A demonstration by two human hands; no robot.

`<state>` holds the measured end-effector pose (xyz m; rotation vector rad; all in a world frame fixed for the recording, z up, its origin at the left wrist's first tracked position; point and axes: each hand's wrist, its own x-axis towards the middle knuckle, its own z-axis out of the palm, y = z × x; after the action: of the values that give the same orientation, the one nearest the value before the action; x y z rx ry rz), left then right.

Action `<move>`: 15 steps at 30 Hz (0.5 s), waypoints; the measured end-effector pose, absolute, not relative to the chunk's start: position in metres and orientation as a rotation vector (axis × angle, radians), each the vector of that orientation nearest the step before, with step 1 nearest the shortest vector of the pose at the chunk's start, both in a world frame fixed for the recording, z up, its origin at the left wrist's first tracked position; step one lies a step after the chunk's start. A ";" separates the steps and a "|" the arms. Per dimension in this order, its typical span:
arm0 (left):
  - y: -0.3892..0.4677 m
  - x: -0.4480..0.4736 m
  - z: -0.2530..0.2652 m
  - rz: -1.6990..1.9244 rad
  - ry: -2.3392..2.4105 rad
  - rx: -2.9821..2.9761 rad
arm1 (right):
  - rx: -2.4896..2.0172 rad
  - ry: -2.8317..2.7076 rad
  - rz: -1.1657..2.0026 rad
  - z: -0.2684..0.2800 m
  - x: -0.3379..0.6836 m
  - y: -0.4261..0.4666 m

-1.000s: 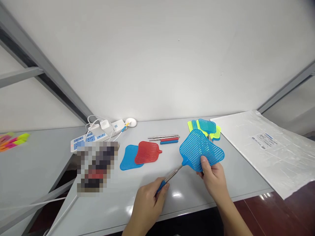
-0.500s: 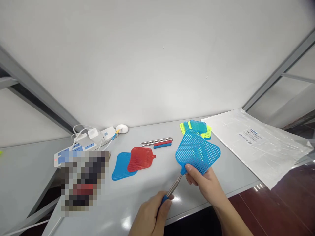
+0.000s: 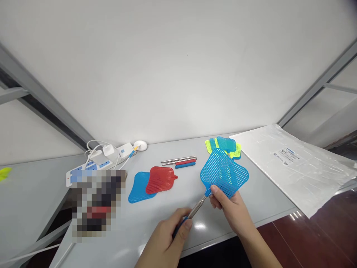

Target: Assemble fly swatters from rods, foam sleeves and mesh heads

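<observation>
My right hand (image 3: 227, 203) pinches a blue mesh fly swatter head (image 3: 223, 171) near its neck, thumb on top and fingers beneath. In my left hand (image 3: 174, 234), the fingers wrap round the blue grip of a metal telescopic handle (image 3: 196, 208). The rod's tip meets the neck of the blue head; how deep it sits inside I cannot tell. Left of my hands, a red swatter head (image 3: 161, 180) overlaps another blue swatter head (image 3: 137, 190) on the table. Behind them lie handles with metal rods (image 3: 178, 160) and red and blue grips.
Yellow and blue swatter heads (image 3: 226, 143) lie piled at the back. A white plastic package (image 3: 273, 156) covers the table's right side. A power strip (image 3: 92, 167) with chargers and cables stands at the left, behind a blurred object (image 3: 100, 204). The wall closes the back.
My left hand has moved slightly left and down, with its grip on the handle kept. The view has shifted slightly; both hands still hold the same parts.
</observation>
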<state>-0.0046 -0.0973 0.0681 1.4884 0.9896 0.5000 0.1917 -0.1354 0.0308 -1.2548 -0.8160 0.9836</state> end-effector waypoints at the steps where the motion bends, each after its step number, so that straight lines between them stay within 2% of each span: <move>1: -0.097 -0.007 0.070 0.522 0.995 1.397 | -1.250 -0.779 0.962 0.030 0.192 -0.135; 4: -0.097 -0.015 0.071 0.628 0.953 0.996 | -1.184 -0.611 0.907 0.031 0.189 -0.133; 8: -0.096 -0.012 0.062 0.948 0.771 0.613 | -1.121 -0.431 0.886 0.034 0.176 -0.129; 11: -0.102 0.007 0.051 1.055 0.750 0.612 | -1.126 -0.393 0.927 0.029 0.161 -0.129; 15: -0.108 0.027 0.041 1.027 0.758 0.697 | -1.205 -0.518 1.065 0.019 0.146 -0.131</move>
<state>0.0270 -0.1083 0.0407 0.6967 0.7580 1.0270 0.1459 -0.1314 0.0185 -1.2054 -0.5185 1.0645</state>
